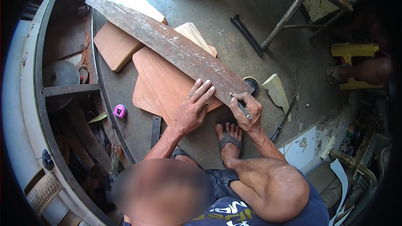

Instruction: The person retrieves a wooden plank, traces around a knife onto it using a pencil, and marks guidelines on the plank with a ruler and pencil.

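A long, worn brown plank [167, 42] runs diagonally over several cut wooden pieces, and its near end lies close to my feet. My left hand [193, 104] is open, with outstretched fingers laid on the plank's lower edge and on the reddish wooden board [165, 81] beneath it. Thin lines show on that board. My right hand [248, 111] is closed around a pencil [243, 111], close to the near end of the plank. The pencil's tip points up and left, toward the plank; whether it touches the wood I cannot tell.
A thick wooden block [117, 46] lies at the left. A pink tape measure [119, 111] sits by an open metal-framed cabinet [73, 90]. Right of the plank are a round black object [252, 84], a wood offcut [276, 90], a dark bar [247, 35] and a stool leg [289, 16]. Another person's foot [336, 73] is at the right.
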A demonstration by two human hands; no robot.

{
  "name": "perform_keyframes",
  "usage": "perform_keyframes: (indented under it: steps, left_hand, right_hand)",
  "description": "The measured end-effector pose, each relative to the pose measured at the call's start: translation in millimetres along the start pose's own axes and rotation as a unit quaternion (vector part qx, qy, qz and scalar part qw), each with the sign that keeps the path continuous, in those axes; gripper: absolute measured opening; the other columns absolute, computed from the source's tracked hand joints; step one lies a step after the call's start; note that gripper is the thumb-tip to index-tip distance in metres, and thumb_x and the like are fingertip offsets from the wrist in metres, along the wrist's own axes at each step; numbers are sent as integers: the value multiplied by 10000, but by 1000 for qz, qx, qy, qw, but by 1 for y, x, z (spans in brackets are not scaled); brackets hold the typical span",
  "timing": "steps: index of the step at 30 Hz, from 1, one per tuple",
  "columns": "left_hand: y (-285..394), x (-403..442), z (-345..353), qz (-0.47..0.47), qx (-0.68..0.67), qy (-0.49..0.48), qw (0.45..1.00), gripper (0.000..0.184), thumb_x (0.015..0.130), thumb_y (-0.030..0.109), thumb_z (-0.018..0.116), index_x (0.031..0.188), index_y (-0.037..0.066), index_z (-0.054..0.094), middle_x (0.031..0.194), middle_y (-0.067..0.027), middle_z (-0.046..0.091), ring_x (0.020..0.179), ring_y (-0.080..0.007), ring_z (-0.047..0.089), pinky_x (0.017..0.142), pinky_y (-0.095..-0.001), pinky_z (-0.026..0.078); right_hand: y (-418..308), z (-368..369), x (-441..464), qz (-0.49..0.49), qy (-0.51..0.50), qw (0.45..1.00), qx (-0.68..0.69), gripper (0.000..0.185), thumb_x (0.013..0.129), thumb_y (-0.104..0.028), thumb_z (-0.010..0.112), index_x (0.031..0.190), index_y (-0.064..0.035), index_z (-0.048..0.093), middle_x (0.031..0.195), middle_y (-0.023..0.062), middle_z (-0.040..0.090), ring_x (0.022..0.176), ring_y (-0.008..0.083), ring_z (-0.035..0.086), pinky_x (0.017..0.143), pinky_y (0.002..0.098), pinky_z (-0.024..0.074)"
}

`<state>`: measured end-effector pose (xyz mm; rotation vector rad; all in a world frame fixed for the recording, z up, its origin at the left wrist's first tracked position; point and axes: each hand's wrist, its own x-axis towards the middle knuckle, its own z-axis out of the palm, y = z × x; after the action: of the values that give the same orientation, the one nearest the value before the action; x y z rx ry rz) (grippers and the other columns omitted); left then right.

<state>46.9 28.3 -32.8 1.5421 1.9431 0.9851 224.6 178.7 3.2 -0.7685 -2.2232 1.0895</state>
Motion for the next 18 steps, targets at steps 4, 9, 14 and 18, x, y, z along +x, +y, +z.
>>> perform_keyframes:
  steps: [4,9,14,18]
  left_hand:
    - [4,1,-3,3,4,-1,1000,691,901,-31,668,1561,104,513,1670,-136,414,1584,-398,303,1270,-476,361]
    - [1,0,-1,5,3,-2,1000,726,878,-47,678,1567,104,508,1685,-133,394,1594,-398,282,1274,-476,354]
    - [5,1,-3,5,8,8,1000,636,927,-18,649,1541,97,534,1647,-142,445,1573,-397,328,1262,-473,373]
    - [4,1,-3,5,8,10,1000,636,924,-19,649,1538,96,538,1647,-140,445,1571,-394,332,1260,-472,379]
  right_hand:
    - [5,2,-2,-22,-6,1000,-1,88,925,-36,716,967,38,693,839,158,706,741,272,718,685,377,560]
    - [2,-1,0,4,-16,1000,4,88,928,-40,720,966,35,697,830,150,706,744,267,722,689,374,567]
    - [1,-3,1,9,-14,1000,9,107,927,-58,730,975,36,708,846,152,726,756,252,727,696,368,568]
    - [0,-4,2,22,-42,999,14,107,923,-58,733,973,34,711,855,159,733,760,253,727,704,365,566]
